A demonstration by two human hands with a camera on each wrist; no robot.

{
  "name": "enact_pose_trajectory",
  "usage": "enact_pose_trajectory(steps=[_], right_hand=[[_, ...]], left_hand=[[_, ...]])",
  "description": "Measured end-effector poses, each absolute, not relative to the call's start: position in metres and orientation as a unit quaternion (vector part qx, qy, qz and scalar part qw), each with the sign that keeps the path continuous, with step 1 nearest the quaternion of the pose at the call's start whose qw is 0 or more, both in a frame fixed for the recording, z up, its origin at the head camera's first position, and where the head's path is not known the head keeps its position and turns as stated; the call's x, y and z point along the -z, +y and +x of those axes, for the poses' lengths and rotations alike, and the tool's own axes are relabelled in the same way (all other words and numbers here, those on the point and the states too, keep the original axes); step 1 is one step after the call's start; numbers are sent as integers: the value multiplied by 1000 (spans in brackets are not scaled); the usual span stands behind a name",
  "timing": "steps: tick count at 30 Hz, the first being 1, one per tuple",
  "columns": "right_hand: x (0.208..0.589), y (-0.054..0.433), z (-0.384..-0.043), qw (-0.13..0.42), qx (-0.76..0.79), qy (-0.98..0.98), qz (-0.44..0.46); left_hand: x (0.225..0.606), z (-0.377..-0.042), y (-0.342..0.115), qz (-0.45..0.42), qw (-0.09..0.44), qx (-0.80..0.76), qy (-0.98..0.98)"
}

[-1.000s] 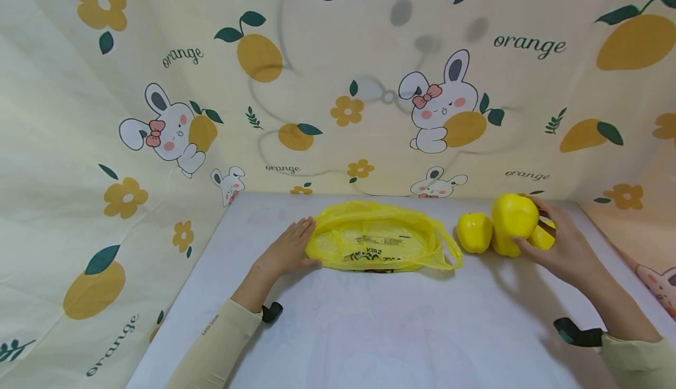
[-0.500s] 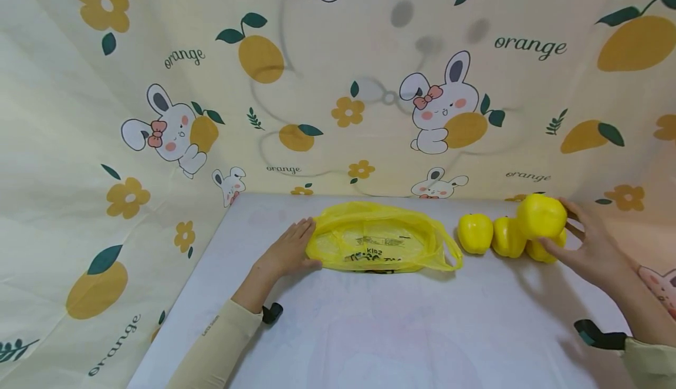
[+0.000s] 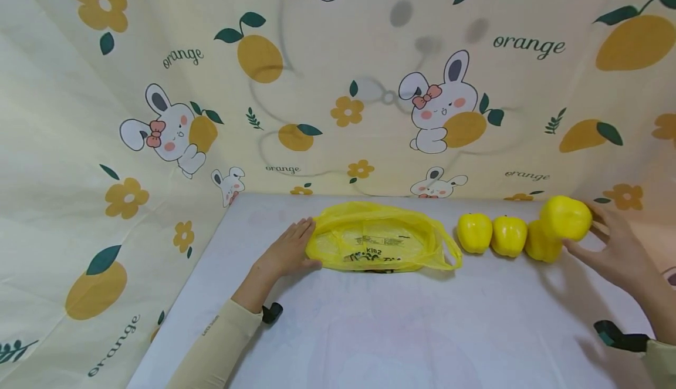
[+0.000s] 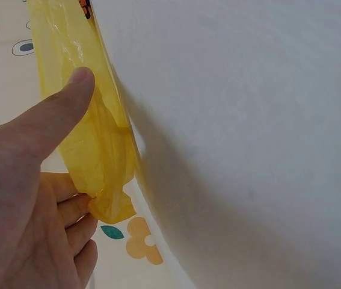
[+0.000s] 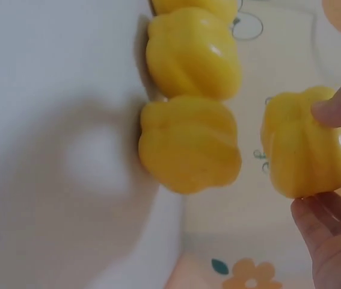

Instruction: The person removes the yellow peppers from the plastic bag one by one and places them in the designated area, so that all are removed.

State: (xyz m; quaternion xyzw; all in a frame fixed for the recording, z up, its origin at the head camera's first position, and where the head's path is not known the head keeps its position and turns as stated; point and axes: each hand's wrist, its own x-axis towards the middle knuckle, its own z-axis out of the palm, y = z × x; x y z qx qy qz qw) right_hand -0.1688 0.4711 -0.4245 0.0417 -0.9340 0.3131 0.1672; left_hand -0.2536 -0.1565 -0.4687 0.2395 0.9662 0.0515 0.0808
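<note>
Near the table's right end, my right hand (image 3: 615, 242) holds a yellow bell pepper (image 3: 566, 217) between thumb and fingers, lifted off the surface. In the right wrist view, a gap separates this held pepper (image 5: 308, 144) from the standing ones. Three yellow bell peppers stand in a row: one beside the bag (image 3: 474, 233), a middle one (image 3: 509, 236), and the rightmost one (image 3: 542, 245), partly covered by the lifted pepper. A yellow plastic bag (image 3: 377, 245) lies with its mouth spread. My left hand (image 3: 287, 251) rests at its left end, fingers fairly straight, thumb (image 4: 74, 99) against the plastic.
The white table (image 3: 369, 330) stretches in front of the bag and peppers. Behind it hangs a printed cloth (image 3: 317, 101) with rabbits and oranges, which also covers both sides. A bag handle loop (image 3: 452, 254) reaches toward the leftmost pepper.
My right hand has carried the held bell pepper rightward, past the middle pepper to beyond the rightmost one. The peppers in the row show more fully. The left hand and bag stay put.
</note>
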Motion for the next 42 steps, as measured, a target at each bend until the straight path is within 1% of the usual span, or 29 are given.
enact_pose_trajectory(steps=[10, 18, 28, 34, 37, 42], right_hand=[[430, 491, -166, 161, -310, -937, 12], [437, 502, -164, 162, -320, -933, 8], [439, 514, -162, 147, -322, -935, -11], [448, 522, -161, 142, -318, -937, -18], [453, 527, -161, 132, -319, -938, -24], [461, 534, -161, 100, -324, -940, -43]], left_hand=[[466, -253, -156, 239, 85, -51, 966], [466, -252, -158, 238, 87, -53, 966], [467, -253, -159, 241, 79, -53, 966], [469, -255, -159, 244, 77, -53, 965], [469, -255, -158, 243, 78, -55, 965], [469, -255, -158, 241, 79, -57, 966]])
